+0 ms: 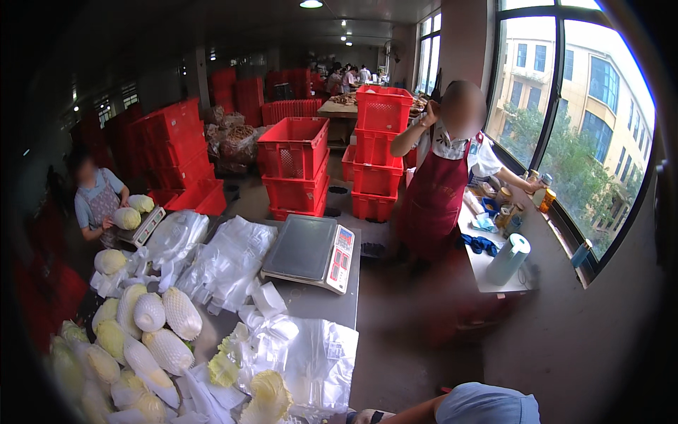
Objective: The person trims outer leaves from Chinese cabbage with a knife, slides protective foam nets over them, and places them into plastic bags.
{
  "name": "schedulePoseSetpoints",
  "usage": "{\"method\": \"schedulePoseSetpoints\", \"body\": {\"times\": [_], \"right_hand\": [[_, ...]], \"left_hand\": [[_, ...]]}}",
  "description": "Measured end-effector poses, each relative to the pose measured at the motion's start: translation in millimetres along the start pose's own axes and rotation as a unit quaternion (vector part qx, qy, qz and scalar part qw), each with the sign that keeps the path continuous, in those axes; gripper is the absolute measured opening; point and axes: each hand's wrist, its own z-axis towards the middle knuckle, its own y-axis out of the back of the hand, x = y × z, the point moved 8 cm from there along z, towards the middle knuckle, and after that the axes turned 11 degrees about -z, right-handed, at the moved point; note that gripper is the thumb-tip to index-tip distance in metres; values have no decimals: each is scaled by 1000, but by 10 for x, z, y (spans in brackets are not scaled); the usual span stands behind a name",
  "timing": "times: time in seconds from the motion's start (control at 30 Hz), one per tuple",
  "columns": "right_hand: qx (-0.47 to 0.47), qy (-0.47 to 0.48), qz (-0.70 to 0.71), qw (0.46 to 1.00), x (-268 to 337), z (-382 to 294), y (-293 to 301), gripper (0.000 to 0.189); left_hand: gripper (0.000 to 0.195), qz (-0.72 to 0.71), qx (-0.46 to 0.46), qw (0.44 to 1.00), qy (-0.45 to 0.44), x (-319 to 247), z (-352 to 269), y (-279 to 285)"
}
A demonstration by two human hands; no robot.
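Note:
Both of my hands are out of view; a bare forearm [416, 415] and pale blue sleeve [487, 404] show at the bottom edge. Before me is a grey table [307, 302]. Clear plastic bags [326, 365] lie flat at its near corner, with loose cabbage leaves [269, 396] beside them. Napa cabbages [111, 336], several in white foam net sleeves [168, 351], are heaped at the left. Behind the bags stands a digital scale [302, 248] with a bare dark platform. More plastic bags [228, 259] are piled left of it.
A person in a dark red apron [434, 185] stands beyond the table, one hand at a bottle near the window. At left, another person [100, 196] handles cabbages on a second scale [151, 225]. Red crates [294, 148] stand stacked behind. A side counter [479, 265] holds a jug [507, 259].

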Motion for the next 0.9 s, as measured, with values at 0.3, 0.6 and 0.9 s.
{"method": "schedulePoseSetpoints", "body": {"times": [0.3,0.6,0.9], "right_hand": [[-46,1,161,986,-58,326,-119,29],[-78,252,-78,961,-135,1145,-718,19],[-41,179,-67,981,62,1080,-451,24]], "left_hand": [[90,7,-20,1000,6,114,67,-58],[86,-5,21,1000,8,2,113,-33],[87,-32,59,997,36,-26,146,33]]}}
